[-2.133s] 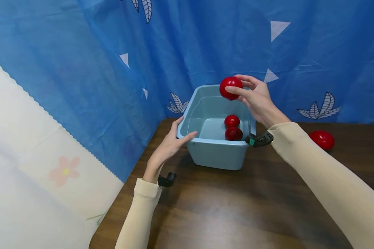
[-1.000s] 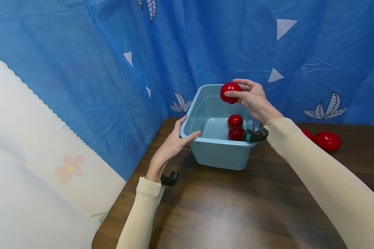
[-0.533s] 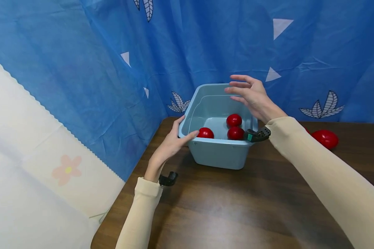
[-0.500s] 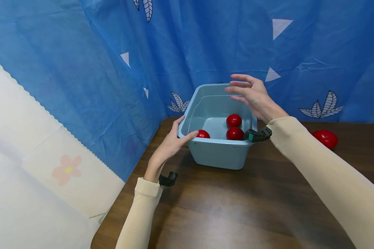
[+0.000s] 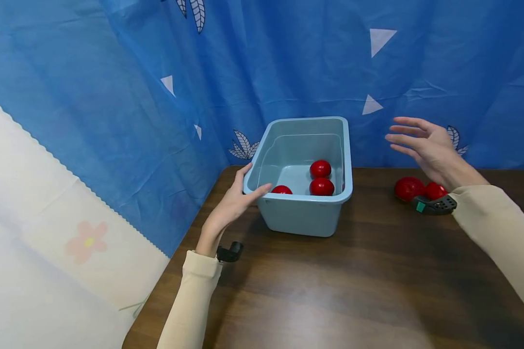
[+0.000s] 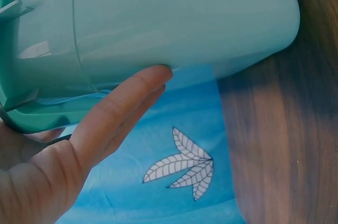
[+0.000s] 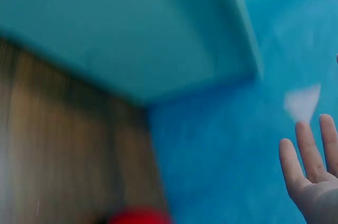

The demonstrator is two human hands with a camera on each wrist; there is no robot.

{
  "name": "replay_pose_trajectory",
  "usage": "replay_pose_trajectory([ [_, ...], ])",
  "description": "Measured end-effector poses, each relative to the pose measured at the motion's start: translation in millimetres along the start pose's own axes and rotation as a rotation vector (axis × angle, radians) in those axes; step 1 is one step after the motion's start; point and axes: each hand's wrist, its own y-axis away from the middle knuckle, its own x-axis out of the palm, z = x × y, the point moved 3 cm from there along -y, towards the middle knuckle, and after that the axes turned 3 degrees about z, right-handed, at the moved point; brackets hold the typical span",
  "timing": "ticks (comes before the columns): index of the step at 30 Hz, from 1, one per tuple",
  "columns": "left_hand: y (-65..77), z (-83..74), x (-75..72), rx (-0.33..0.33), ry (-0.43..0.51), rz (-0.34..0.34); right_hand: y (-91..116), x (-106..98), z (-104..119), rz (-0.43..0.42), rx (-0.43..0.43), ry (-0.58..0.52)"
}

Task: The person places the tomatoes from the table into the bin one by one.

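A light-blue plastic bin (image 5: pixel 297 218) stands on the table in the head view. My left hand (image 5: pixel 232 206) holds its near-left corner, the thumb over the front rim. In the left wrist view its fingers (image 6: pixel 119 105) lie along the outer wall. Inside the bin are three glossy red round objects; one (image 5: pixel 320 169) sits behind another (image 5: pixel 321 186) on the right, and a third (image 5: pixel 282 189) is partly hidden by the front wall. My right hand (image 5: pixel 434 152) is in the air right of the bin, fingers spread and holding nothing.
Two more red objects lie on the table right of the bin, one (image 5: pixel 409 188) beside a smaller-looking one (image 5: pixel 435 190) partly covered by the right wrist strap. A blue curtain (image 5: pixel 301 63) hangs behind the dark wooden table (image 5: pixel 305 281). White cloth (image 5: pixel 35 232) is at the left.
My right hand let go of a red object, which dropped into the bin and settled at the near left. That hand then moved right, away from the bin. The left hand keeps its hold.
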Motion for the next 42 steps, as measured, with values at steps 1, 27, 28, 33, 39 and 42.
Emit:
replay_pose_trajectory([
  [1, -0.1, 0.6, -0.7, 0.003, 0.004, 0.0, 2.3, -13.2, -4.4, -0.018, 0.004, -0.017],
  [27, 5.6, 1.8, -2.7, 0.012, -0.008, 0.016, 47.8, -156.5, -92.5, -0.154, 0.248, 0.692],
  [28, 5.7, 2.0, -2.5, 0.012, -0.006, 0.016, 46.8, -155.1, -92.8, -0.149, 0.259, 0.706],
  [33, 4.9, 3.3, -1.3, 0.006, 0.003, 0.02, 45.7, -153.0, -94.6, -0.15, 0.296, 0.756],
  [39, 4.9, 3.0, -2.2, 0.009, 0.0, 0.012, 44.9, -151.2, -94.8, -0.163, 0.281, 0.759],
  [42, 5.1, 2.8, -3.1, 0.011, 0.003, 0.011, 44.9, -148.9, -93.2, -0.192, 0.26, 0.745],
])
